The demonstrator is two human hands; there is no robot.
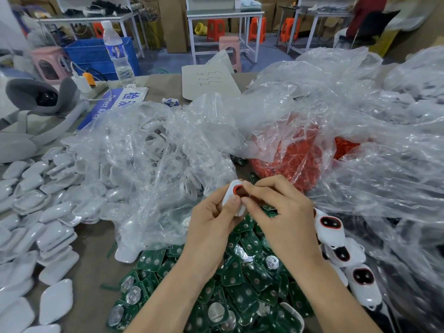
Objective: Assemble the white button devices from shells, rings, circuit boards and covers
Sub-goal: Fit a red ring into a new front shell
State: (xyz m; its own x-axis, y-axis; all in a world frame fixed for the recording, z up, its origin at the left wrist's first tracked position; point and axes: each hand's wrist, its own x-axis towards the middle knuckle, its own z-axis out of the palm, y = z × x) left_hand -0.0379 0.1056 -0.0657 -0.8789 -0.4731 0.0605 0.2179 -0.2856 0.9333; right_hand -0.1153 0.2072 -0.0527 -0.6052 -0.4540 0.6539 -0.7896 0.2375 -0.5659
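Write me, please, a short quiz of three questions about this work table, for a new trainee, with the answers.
1. Which parts are piled under the person's forearms? A) green circuit boards B) blue crates C) water bottles
2. True or false: the left hand holds a white shell while the right hand pinches a red ring at its opening.
3. Fill in: the spare red rings lie in a clear plastic ____.
Key: 1 A; 2 true; 3 bag.
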